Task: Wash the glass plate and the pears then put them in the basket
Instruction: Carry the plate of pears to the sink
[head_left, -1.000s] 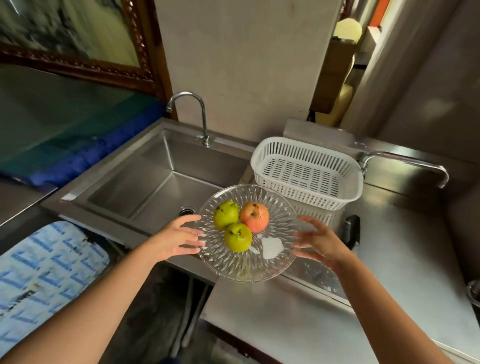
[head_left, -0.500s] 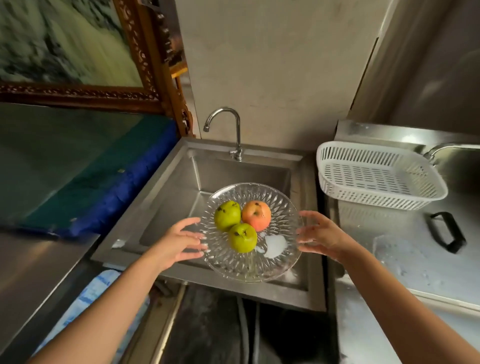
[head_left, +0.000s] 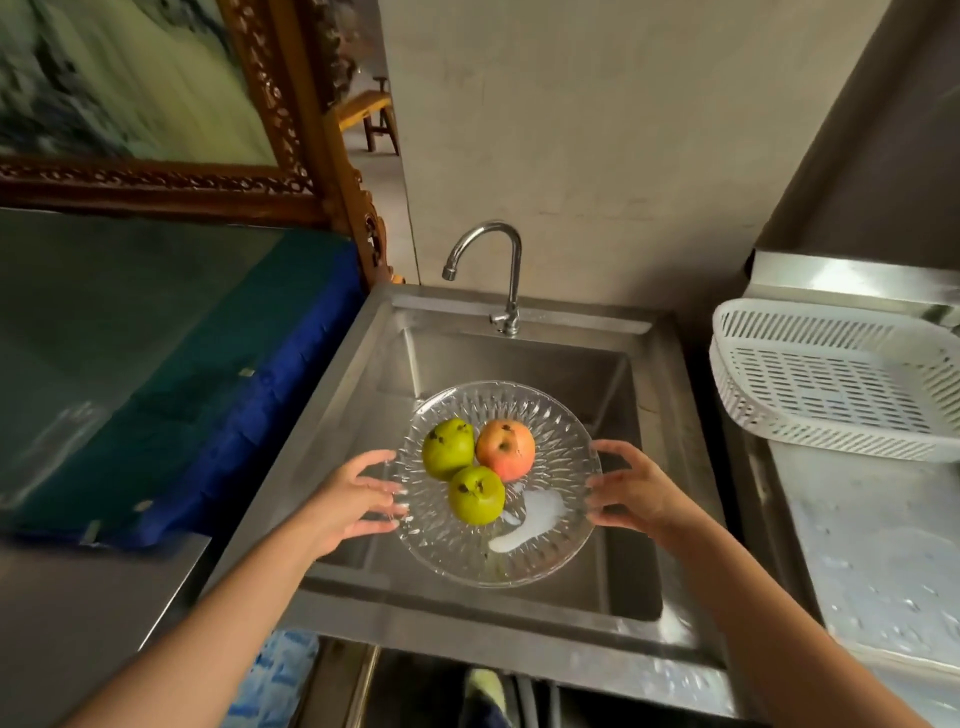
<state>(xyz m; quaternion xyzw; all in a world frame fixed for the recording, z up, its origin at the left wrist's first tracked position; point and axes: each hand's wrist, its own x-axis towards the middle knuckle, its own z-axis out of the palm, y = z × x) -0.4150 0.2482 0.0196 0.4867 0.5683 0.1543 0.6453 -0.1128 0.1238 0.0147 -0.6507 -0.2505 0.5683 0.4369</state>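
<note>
A cut-glass plate (head_left: 558, 551) hangs over the steel sink (head_left: 343, 374), held level by both hands. My left hand (head_left: 353, 501) grips its left rim and my right hand (head_left: 631, 491) grips its right rim. On the plate lie two green pears (head_left: 448, 448) (head_left: 476, 494) and one orange-red pear (head_left: 505, 449), all touching. A white smear (head_left: 530, 522) sits on the glass near the fruit. The white slotted plastic basket (head_left: 831, 379) stands empty on the counter to the right.
A curved chrome faucet (head_left: 506, 270) rises at the sink's back edge, with no water running. A wet steel counter (head_left: 878, 561) lies right of the sink. To the left are a blue-edged glass surface (head_left: 171, 364) and a carved wooden frame (head_left: 291, 130).
The plate with the pears has travelled left from in front of the basket to above the sink bowl. Both hands have kept their hold on the rim.
</note>
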